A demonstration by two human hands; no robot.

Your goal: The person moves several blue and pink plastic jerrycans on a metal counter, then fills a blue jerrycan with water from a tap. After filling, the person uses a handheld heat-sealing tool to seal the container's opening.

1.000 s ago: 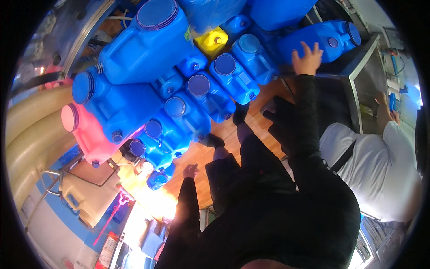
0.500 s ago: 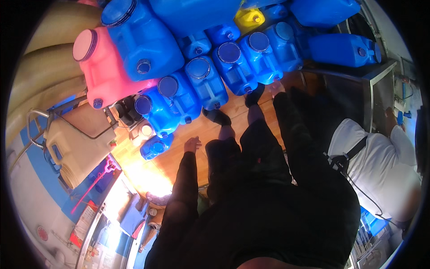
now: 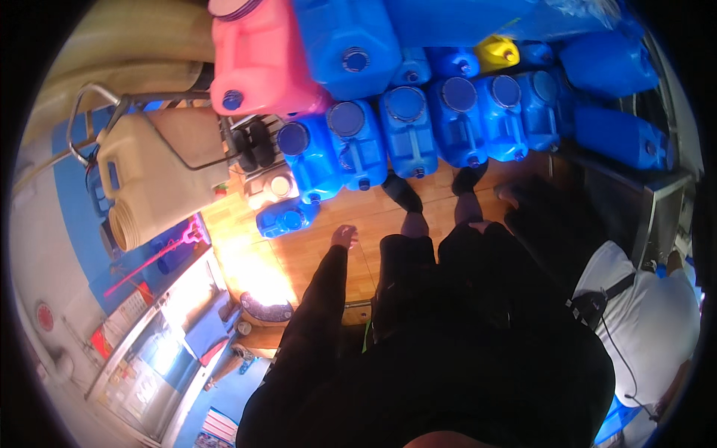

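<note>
My left hand (image 3: 344,237) hangs over the wooden floor with its fingers loosely bent and apart, holding nothing. The nearest thing to it is a small blue jerrycan (image 3: 287,219) lying to its left. My right hand (image 3: 479,225) is down beside my right knee, mostly hidden by my dark sleeve; its grip cannot be made out. Ahead of my feet stands a row of blue jerrycans (image 3: 408,134) with round lids and small spout caps. Behind them, at the left, are a pink jerrycan (image 3: 265,63) and a larger blue jerrycan (image 3: 351,33).
A person in a white shirt (image 3: 642,328) is close on my right, beside a metal-edged table (image 3: 665,198). At left, a big beige jerrycan (image 3: 157,172) rests by a metal-framed trolley (image 3: 97,89). A yellow jerrycan (image 3: 497,54) sits among the blue ones.
My right hand has drawn back from the front of the blue jerrycans to beside my knee. My left hand stays low and empty. The view has swung left, so the jerrycans appear farther right.
</note>
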